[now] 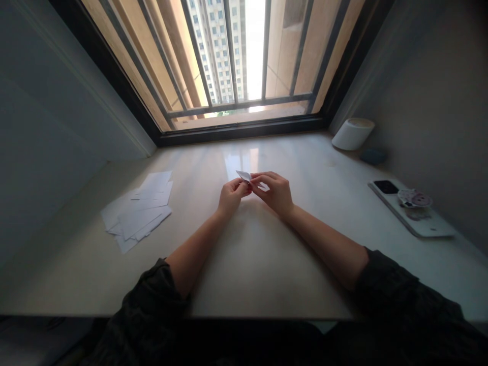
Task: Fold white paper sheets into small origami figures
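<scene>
A small folded piece of white paper (pixel 244 175) is held up between both hands above the middle of the white sill. My left hand (pixel 232 195) pinches its lower part with thumb and fingers closed. From the other side, my right hand (pixel 275 194) grips it between thumb and fingertips, the fingers curved. One pointed flap of the paper sticks up to the left, and a small white tip shows by the right fingers. The fingers hide the rest of its shape.
Loose white paper sheets (pixel 141 216) lie in an overlapping pile at the left. On the right are a white phone (pixel 427 226) with a cartoon grip (pixel 415 198), a white cylindrical container (pixel 353 134) and a dark rounded object (pixel 373 155). A barred window (pixel 244 133) closes off the back.
</scene>
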`<control>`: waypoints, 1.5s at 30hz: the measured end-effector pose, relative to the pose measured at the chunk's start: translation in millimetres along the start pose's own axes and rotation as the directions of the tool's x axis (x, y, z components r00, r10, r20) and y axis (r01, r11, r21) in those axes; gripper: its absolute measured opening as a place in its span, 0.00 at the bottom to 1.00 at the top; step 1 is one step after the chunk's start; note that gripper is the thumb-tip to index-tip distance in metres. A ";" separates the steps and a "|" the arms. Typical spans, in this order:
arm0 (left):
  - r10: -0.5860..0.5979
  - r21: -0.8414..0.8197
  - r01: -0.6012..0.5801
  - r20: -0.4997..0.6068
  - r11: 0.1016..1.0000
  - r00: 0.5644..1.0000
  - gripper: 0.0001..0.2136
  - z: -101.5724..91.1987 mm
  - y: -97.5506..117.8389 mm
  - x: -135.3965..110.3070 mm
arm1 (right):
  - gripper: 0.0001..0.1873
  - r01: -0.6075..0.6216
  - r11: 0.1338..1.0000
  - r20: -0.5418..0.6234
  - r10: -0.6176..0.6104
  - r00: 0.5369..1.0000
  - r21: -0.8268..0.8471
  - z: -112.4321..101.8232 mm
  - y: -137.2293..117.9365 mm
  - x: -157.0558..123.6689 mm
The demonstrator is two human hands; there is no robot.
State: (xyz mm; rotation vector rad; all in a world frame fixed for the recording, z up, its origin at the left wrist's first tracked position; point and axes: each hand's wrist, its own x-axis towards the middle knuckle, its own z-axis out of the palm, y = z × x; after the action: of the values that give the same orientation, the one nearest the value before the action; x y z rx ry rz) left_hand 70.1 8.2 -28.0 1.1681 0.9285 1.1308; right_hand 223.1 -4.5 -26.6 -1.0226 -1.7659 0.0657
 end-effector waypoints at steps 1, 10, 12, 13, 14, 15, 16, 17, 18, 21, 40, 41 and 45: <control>-0.014 -0.001 0.014 -0.001 1.000 1.000 0.11 -0.4 0.0 0.1 | 0.04 0.005 1.000 0.005 -0.005 1.000 -0.002 -0.3 0.0 -0.1; -0.055 -0.006 0.055 0.002 0.998 0.998 0.09 -1.2 -0.2 1.4 | 0.05 0.009 0.997 0.055 -0.005 0.998 -0.078 -1.7 -1.0 -1.0; -0.049 -0.007 0.049 0.003 0.999 0.999 0.10 -0.6 -0.1 1.1 | 0.04 0.005 0.997 0.054 -0.001 0.999 -0.071 -1.4 -0.7 -1.2; -0.042 -0.008 0.042 0.002 0.999 0.999 0.10 -0.2 0.1 1.0 | 0.04 0.002 0.998 0.050 0.001 0.999 -0.064 -1.1 -0.5 -1.3; -0.034 -0.009 0.034 -0.001 0.999 0.999 0.10 0.1 0.2 0.9 | 0.04 -0.004 0.998 0.045 0.006 0.999 -0.056 -0.7 -0.2 -1.4; -0.024 -0.011 0.023 -0.004 1.000 1.000 0.10 0.5 0.4 0.9 | 0.04 -0.013 0.999 0.039 0.015 0.999 -0.048 -0.3 0.2 -1.6; -0.014 -0.012 0.014 -0.008 1.000 1.000 0.09 0.8 0.6 0.9 | 0.04 -0.025 0.999 0.036 0.026 0.999 -0.039 0.1 0.5 -1.9; -0.007 -0.015 0.007 -0.011 1.000 1.000 0.09 1.1 0.7 0.9 | 0.04 -0.039 0.999 0.033 0.040 0.999 -0.027 0.5 0.7 -2.2; -0.002 -0.017 0.002 -0.012 1.000 1.000 0.09 1.3 0.8 1.0 | 0.04 -0.054 0.998 0.034 0.054 0.998 -0.013 0.8 0.9 -2.5; -0.003 -0.011 0.003 -0.011 1.000 1.000 0.09 1.5 1.0 0.9 | 0.04 -0.109 0.994 0.044 0.108 0.993 0.026 1.1 0.8 -3.5; 0.031 0.024 -0.031 -0.009 0.999 0.999 0.10 -0.1 -1.3 1.0 | 0.05 -0.099 0.991 0.004 0.099 0.995 0.085 1.7 -0.3 -0.5; 0.031 0.021 -0.031 -0.005 0.999 1.000 0.10 -0.1 -1.5 1.0 | 0.05 -0.082 0.993 0.002 0.082 0.997 0.085 1.2 -0.7 0.0; 0.008 0.003 -0.008 0.001 1.000 1.000 0.11 -0.1 -1.5 0.9 | 0.05 -0.041 0.996 0.020 0.039 0.999 0.076 0.8 0.8 0.4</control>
State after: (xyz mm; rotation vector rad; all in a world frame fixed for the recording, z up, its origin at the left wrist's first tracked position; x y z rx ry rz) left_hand 70.4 9.0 -29.6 1.1758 0.9251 1.1357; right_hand 222.9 -3.4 -27.1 -1.0052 -1.7463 0.1665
